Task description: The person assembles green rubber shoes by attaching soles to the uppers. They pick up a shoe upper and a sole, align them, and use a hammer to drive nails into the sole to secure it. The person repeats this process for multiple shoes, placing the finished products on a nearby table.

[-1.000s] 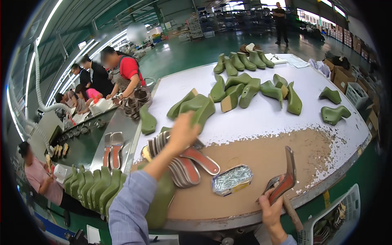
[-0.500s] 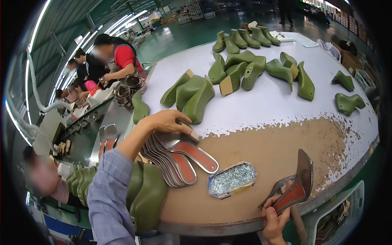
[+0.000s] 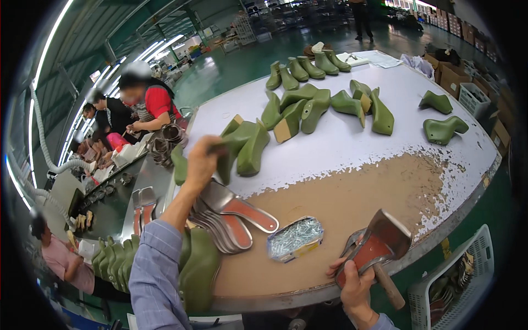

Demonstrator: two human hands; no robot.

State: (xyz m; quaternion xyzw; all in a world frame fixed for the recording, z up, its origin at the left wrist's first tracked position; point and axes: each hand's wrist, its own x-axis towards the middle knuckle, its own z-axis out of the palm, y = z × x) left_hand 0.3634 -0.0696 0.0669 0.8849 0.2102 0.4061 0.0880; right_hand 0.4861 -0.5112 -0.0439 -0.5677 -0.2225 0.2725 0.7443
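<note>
Since half a second ago the left hand [image 3: 202,159] has moved from the stack of flat insoles [image 3: 228,220] up to the green shoe lasts, and now it is closed around one green last [image 3: 231,151] near the left edge of the bench [image 3: 352,192].

From the head camera, which is the only view, this last lies just to the right of the hand. Its long axis runs from the lower left to the upper right, with the narrow toe end pointing up and away from the person. A second green last [image 3: 254,151] stands just beside it, touching or almost touching. The left hand is much nearer to these lasts than the right one.

The right hand [image 3: 355,275] is at the near rim of the bench, fingers wrapped on a wooden-handled tool [image 3: 385,278] together with a reddish insole [image 3: 374,250]. A small box of nails [image 3: 295,238] lies between both hands.
</note>
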